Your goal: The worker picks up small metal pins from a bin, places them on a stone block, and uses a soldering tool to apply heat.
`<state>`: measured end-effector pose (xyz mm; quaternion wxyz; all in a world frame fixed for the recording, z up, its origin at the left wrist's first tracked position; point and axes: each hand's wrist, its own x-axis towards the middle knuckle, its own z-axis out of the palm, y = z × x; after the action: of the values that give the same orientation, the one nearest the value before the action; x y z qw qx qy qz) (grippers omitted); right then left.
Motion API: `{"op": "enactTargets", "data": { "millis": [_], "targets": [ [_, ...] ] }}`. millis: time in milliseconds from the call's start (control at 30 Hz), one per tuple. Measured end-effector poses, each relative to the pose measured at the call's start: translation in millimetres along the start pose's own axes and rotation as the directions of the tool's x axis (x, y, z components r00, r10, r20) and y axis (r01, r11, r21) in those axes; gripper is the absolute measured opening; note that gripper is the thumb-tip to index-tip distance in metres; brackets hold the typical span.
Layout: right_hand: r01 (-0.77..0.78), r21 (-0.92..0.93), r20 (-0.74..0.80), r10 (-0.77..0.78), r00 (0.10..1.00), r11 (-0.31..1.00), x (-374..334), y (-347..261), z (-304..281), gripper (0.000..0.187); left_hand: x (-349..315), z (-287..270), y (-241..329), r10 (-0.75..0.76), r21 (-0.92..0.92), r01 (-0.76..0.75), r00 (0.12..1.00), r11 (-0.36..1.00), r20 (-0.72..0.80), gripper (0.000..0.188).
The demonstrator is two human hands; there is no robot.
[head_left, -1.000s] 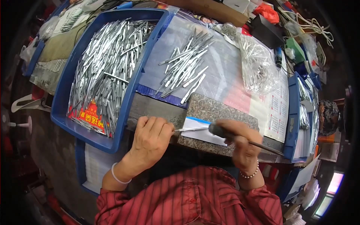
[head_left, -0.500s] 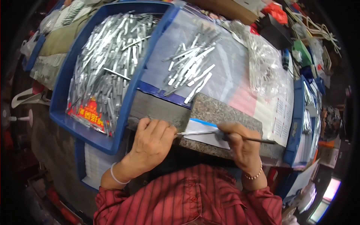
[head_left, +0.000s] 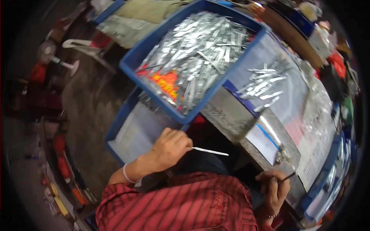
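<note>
My left hand [head_left: 171, 148] pinches one end of a thin, silvery-white strip [head_left: 211, 151], held level above my lap and just off the lower blue tray [head_left: 111, 133]. On the right, my closed right hand [head_left: 274, 188] grips a thin dark stick [head_left: 289, 176] near the front edge of the bench. Beyond that hand lies a speckled stone slab [head_left: 291, 140]. A white sheet with a blue edge [head_left: 259, 145] rests on it, beside a small greyish clump [head_left: 283, 156].
A large blue tray [head_left: 133, 73] heaped with silvery strips [head_left: 208, 46] and a red-yellow packet [head_left: 165, 84] stands ahead. More loose strips [head_left: 266, 82] lie on plastic sheeting at right. Another blue tray [head_left: 327, 177] sits far right; a fan [head_left: 48, 52] stands left.
My view has swung left. My left hand has drawn the strip off the slab, leftward toward the lower tray. My right hand has pulled back from the sheet, still with the dark stick.
</note>
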<state>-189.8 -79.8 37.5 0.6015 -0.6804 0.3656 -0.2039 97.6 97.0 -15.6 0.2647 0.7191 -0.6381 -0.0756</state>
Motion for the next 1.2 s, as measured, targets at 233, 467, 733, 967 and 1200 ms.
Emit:
{"op": "enactTargets", "data": {
  "millis": [233,467,733,967,1200],
  "targets": [
    [0.270,-0.199,0.221,-0.226,0.949,0.942,20.9,6.3,37.0,0.023,-107.3,-1.0,-84.5,-0.562,-0.019,0.570,0.802,0.821,-0.203,0.009],
    [0.257,-0.381,0.264,-0.162,0.951,0.888,20.3,-13.9,72.9,0.012,-79.0,74.6,-162.4,-0.536,-0.030,0.622,0.646,0.782,-0.544,0.008],
    [0.181,-0.428,0.281,-0.060,0.958,0.885,17.0,-6.1,60.6,0.007,-52.0,86.2,-175.2,-0.388,0.154,0.548,0.737,0.822,-0.553,0.007],
    [0.328,-0.339,0.478,-0.139,0.867,0.882,27.8,6.2,46.3,0.014,-12.9,17.1,-12.6,-0.226,-0.119,0.203,0.947,0.972,-0.227,0.011],
    [0.386,-0.241,0.463,-0.245,0.852,0.890,2.2,20.7,22.4,0.017,121.4,40.4,56.8,0.074,-0.294,-0.132,0.977,0.947,-0.200,0.010]
  ]
}}
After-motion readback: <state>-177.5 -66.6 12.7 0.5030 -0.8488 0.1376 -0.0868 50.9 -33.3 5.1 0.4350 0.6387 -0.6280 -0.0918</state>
